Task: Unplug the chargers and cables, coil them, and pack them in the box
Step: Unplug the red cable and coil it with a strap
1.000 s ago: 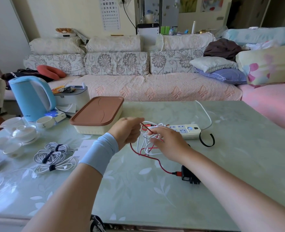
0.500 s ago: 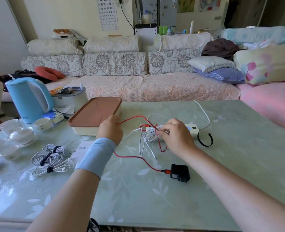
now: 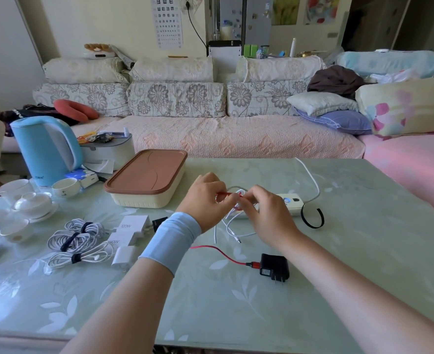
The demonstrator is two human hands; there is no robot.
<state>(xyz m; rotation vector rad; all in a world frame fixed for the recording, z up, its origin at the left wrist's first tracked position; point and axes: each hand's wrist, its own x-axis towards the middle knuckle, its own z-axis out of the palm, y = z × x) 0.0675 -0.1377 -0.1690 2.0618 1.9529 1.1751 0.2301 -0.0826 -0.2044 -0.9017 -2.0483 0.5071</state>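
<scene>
Left hand (image 3: 205,198) and right hand (image 3: 267,215) meet over the bench (image 3: 364,251), both pinching a red cable (image 3: 252,264) among loose white cables (image 3: 239,235); its black charger (image 3: 273,268) lies nearer the viewer.

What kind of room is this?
Probably a living room in someone's home. A long flowery sofa stands behind the table, and a blue kettle and white tea cups sit on that table.

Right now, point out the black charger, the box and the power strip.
black charger (image 3: 274,268), head view, middle of its body.
box (image 3: 144,199), head view, cream front wall.
power strip (image 3: 293,204), head view, bare right end.
</scene>
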